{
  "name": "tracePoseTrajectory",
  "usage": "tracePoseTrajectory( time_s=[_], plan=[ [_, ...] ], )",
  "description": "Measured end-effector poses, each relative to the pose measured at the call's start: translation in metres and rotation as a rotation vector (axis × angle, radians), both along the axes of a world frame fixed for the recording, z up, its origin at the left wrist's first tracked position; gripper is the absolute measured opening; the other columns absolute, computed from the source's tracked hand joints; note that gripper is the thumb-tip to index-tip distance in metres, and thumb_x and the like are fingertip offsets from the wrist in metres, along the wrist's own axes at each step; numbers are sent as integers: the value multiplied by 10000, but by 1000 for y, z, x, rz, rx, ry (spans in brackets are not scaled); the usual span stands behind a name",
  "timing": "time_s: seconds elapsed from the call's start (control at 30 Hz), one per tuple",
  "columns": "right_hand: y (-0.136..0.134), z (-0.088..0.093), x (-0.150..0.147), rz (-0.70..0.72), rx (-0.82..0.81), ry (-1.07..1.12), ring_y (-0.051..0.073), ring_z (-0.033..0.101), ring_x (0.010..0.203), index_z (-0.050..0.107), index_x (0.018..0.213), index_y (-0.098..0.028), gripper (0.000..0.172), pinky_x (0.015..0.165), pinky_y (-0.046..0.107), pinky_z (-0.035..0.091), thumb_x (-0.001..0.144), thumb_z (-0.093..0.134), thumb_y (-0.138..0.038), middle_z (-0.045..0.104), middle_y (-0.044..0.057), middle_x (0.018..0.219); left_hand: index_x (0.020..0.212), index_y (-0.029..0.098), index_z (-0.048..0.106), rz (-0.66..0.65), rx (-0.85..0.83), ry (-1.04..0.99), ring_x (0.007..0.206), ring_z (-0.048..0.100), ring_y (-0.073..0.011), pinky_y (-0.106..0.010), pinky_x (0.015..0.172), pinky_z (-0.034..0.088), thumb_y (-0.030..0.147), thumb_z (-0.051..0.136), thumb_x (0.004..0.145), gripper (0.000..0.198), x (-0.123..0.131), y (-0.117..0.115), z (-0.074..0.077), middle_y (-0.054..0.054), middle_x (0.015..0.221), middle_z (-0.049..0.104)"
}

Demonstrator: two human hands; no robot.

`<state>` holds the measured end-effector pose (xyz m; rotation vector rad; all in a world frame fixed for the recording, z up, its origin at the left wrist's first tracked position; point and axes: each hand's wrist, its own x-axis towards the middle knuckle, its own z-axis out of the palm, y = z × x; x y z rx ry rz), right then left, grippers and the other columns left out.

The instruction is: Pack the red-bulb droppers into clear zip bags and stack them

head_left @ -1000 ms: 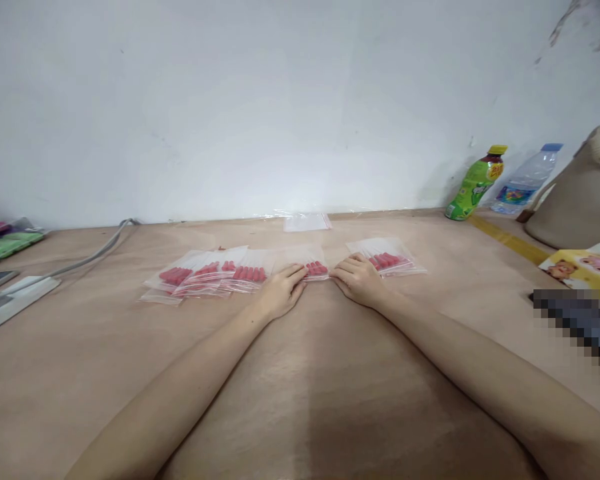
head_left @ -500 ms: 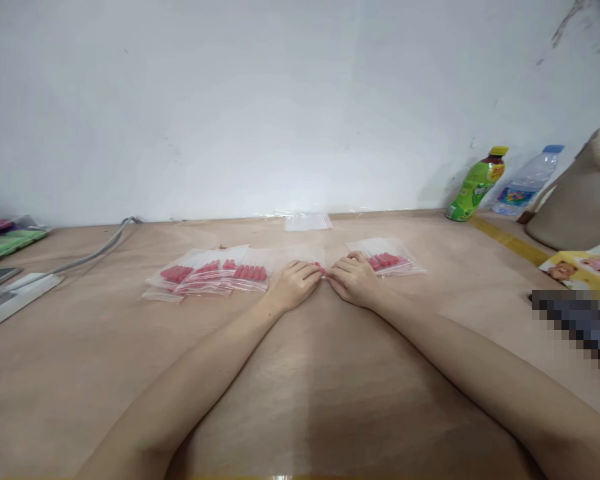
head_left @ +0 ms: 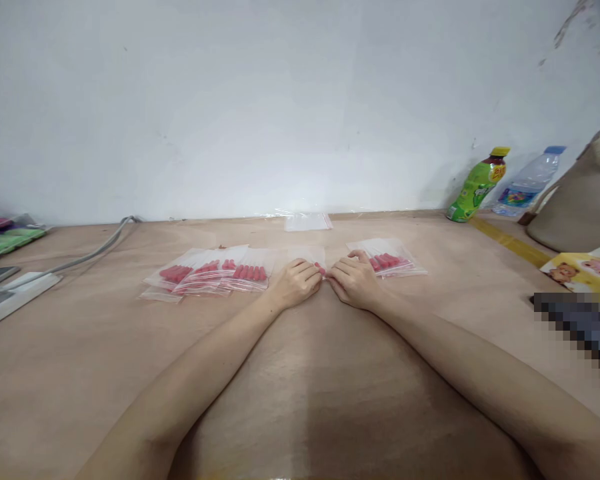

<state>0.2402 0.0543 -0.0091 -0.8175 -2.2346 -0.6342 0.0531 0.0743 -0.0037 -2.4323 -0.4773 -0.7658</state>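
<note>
Both my hands meet at a clear zip bag [head_left: 311,255] holding small red pieces [head_left: 320,268], in the middle of the table. My left hand [head_left: 298,284] has its fingers closed on the bag's near left part and covers much of it. My right hand [head_left: 354,279] pinches the bag's near right corner. To the left lie several overlapping zip bags [head_left: 207,270] with red pieces inside. Just beyond my right hand lies another small pile of filled zip bags [head_left: 387,259]. What exactly the red pieces are, I cannot tell.
Flat empty bags [head_left: 307,221] lie by the wall. A green bottle [head_left: 477,187], a clear bottle [head_left: 530,183] and a beige bag [head_left: 577,197] stand at the right. A yellow packet [head_left: 583,268] lies nearer. A power strip [head_left: 25,300] with a grey cable [head_left: 97,252] is at the left.
My hands stay in almost the same place on the bag. A bit more of the red pieces shows between them.
</note>
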Motion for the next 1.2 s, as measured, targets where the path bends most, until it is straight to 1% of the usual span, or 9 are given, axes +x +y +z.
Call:
tracePoseTrajectory(
  time_s=[0.17, 0.43, 0.63, 0.87, 0.93, 1.0, 1.07, 1.1, 1.2],
  plan=[
    [-3, 1, 5, -28, -12, 22, 135, 493, 665, 573, 712, -163, 198, 841, 359, 245, 848, 430, -167, 603, 18, 652, 766, 166, 576, 29, -25, 34, 716, 598, -148, -313, 710, 463, 165, 381, 902, 237, -15, -3, 4, -47, 769, 653],
    [-8, 4, 10, -23, 36, 21, 121, 491, 651, 565, 705, -165, 193, 861, 352, 240, 844, 433, -145, 601, 3, 641, 828, 155, 569, 73, -12, 44, 763, 591, -158, -314, 719, 453, 158, 413, 909, 176, -47, -13, 6, -60, 825, 646],
    [-9, 6, 9, -31, 45, 27, 117, 483, 645, 556, 689, -168, 203, 860, 353, 226, 843, 428, -136, 597, -5, 632, 742, 142, 544, 175, 17, 46, 647, 544, -168, -312, 618, 420, 128, 349, 921, 265, -47, -16, 5, -54, 675, 584],
    [-4, 5, 14, -39, 11, 5, 130, 510, 666, 562, 701, -170, 198, 841, 359, 250, 846, 430, -143, 600, 1, 629, 716, 149, 532, 229, 3, 74, 634, 525, -177, -317, 603, 391, 189, 336, 943, 303, -45, -16, 8, -53, 656, 557],
    [-3, 5, 16, -14, -38, -9, 145, 535, 714, 579, 758, -171, 153, 812, 350, 276, 844, 453, -167, 624, 15, 686, 715, 148, 532, 231, -9, 80, 635, 528, -183, -319, 601, 393, 210, 342, 946, 305, -44, -14, 7, -52, 654, 558],
    [-1, 3, 15, 13, -107, -10, 167, 555, 807, 590, 886, -172, 114, 763, 326, 309, 830, 502, -219, 649, 47, 844, 710, 148, 532, 233, -25, 80, 630, 531, -184, -319, 597, 397, 227, 340, 949, 316, -44, -12, 6, -51, 649, 561],
    [2, 0, 11, 32, -154, -9, 171, 563, 868, 581, 969, -180, 168, 712, 299, 334, 819, 527, -231, 636, 66, 978, 712, 153, 536, 227, -41, 79, 644, 544, -179, -316, 619, 411, 252, 354, 948, 314, -44, -12, 5, -46, 660, 577],
    [3, -2, 8, 32, -158, -17, 166, 571, 857, 583, 960, -183, 157, 692, 290, 342, 819, 518, -206, 634, 65, 993, 729, 156, 544, 222, -48, 77, 678, 559, -180, -320, 657, 422, 274, 376, 942, 296, -44, -13, 6, -46, 688, 596],
    [9, -6, 4, -5, -118, -52, 153, 586, 753, 580, 830, -170, 178, 661, 284, 364, 796, 443, -61, 651, 65, 958, 906, 165, 579, 241, -76, 27, 920, 576, -228, -403, 870, 396, 365, 456, 900, 235, -49, -17, 10, -77, 924, 649]
  ],
)
